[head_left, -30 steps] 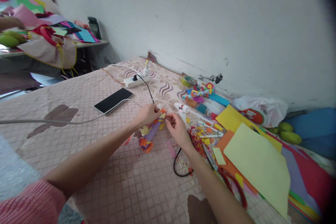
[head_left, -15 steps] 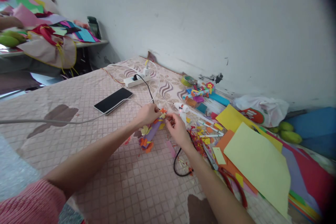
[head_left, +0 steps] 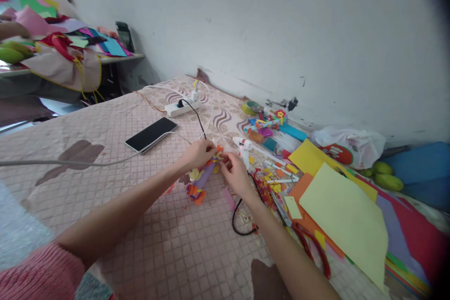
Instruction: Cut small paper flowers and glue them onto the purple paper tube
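A purple paper roll (head_left: 204, 177) lies slantwise on the checked tablecloth (head_left: 158, 243), with orange and pale yellow paper flowers on it. My left hand (head_left: 199, 153) is closed in a pinch on the flowers at its far end. My right hand (head_left: 235, 168) meets it there from the right, its thumb and forefinger drawn together at a yellow piece; whether they grip it is too small to tell. Just beyond my right hand stands a white glue gun (head_left: 242, 146).
A phone (head_left: 151, 135) and a power strip (head_left: 183, 107) with cables lie to the left and behind. Scissors (head_left: 312, 239), paper scraps and coloured sheets (head_left: 348, 220) cover the right side. A person's arm (head_left: 14, 30) shows at the far left.
My right hand has shifted very slightly to the left at the flowers. My left hand stays at the roll's far end.
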`<move>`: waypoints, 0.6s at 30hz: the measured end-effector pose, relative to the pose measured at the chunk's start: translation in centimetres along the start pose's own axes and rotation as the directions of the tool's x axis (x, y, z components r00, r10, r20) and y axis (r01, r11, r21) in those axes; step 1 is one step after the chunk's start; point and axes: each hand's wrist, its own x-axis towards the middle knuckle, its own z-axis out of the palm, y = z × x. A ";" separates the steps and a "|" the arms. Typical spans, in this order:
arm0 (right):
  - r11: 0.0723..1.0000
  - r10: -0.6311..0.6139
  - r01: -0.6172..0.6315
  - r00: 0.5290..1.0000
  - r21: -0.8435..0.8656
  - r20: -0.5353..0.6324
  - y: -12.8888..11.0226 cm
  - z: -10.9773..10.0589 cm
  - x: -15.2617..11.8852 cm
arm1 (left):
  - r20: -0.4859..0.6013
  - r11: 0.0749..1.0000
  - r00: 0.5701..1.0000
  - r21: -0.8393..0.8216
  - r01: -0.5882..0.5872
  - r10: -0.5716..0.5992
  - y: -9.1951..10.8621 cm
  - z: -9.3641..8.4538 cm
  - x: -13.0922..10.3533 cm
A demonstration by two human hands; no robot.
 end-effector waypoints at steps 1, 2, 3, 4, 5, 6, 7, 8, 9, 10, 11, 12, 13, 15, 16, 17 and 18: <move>1.000 0.002 -0.002 1.000 -0.001 0.001 0.0 0.0 0.0 | 0.008 1.000 1.000 -0.010 -0.002 0.002 0.0 0.0 -0.1; 1.000 0.003 -0.003 1.000 -0.002 0.002 0.0 0.0 0.0 | 0.014 1.000 1.000 -0.021 -0.001 0.001 0.0 0.1 -0.1; 1.000 0.004 -0.004 1.000 -0.002 0.003 0.1 0.1 0.0 | 0.018 0.999 1.000 -0.032 0.001 -0.001 -0.1 0.1 -0.2; 1.000 0.004 -0.004 1.000 -0.002 0.003 0.1 0.1 0.0 | 0.019 0.999 1.000 -0.045 0.003 -0.002 -0.1 0.2 -0.2; 1.000 0.004 -0.004 1.000 0.001 0.002 0.1 0.1 0.0 | 0.018 0.998 1.000 -0.058 0.004 -0.003 -0.2 0.2 -0.3; 1.000 0.003 -0.003 1.000 0.005 -0.001 0.2 0.1 0.0 | 0.015 0.998 1.000 -0.070 0.004 -0.003 -0.2 0.2 -0.3; 1.000 0.005 -0.005 1.000 0.009 -0.006 0.2 0.1 0.0 | 0.011 0.997 1.000 -0.079 0.003 -0.002 -0.2 0.2 -0.4; 1.000 0.009 -0.008 1.000 0.015 -0.011 0.3 0.1 0.1 | 0.008 0.996 1.000 -0.086 0.003 -0.002 -0.1 0.2 -0.5; 1.000 0.014 -0.013 1.000 0.018 -0.013 0.3 0.1 0.1 | 0.008 0.996 1.000 -0.091 0.005 -0.004 -0.1 0.2 -0.5; 1.000 0.019 -0.019 1.000 0.021 -0.015 0.4 0.1 0.1 | 0.011 0.996 1.000 -0.094 0.008 -0.007 0.0 0.1 -0.6; 1.000 0.023 -0.023 1.000 0.021 -0.015 0.4 0.1 0.1 | 0.015 0.995 1.000 -0.097 0.010 -0.009 0.1 0.0 -0.7; 1.000 0.024 -0.024 1.000 0.020 -0.013 0.5 0.1 0.1 | 0.021 0.995 1.000 -0.100 0.011 -0.009 0.2 -0.1 -0.8; 1.000 0.023 -0.023 1.000 0.019 -0.013 0.5 0.1 0.1 | 0.027 0.995 1.000 -0.103 0.009 -0.007 0.3 -0.1 -0.9; 1.000 0.015 -0.014 1.000 0.015 -0.014 0.5 0.2 0.2 | 0.038 0.994 0.999 -0.108 0.007 -0.003 0.4 -0.2 -0.9; 1.000 0.010 -0.010 1.000 0.011 -0.016 0.5 0.3 0.2 | 0.041 0.994 0.999 -0.110 0.009 -0.005 0.4 -0.2 -1.0; 1.000 0.006 -0.006 1.000 0.008 -0.018 0.5 0.3 0.2 | 0.042 0.994 0.999 -0.112 0.013 -0.008 0.4 -0.2 -1.0; 1.000 0.004 -0.004 1.000 0.005 -0.020 0.5 0.3 0.1 | 0.042 0.993 0.999 -0.113 0.017 -0.012 0.4 -0.2 -1.0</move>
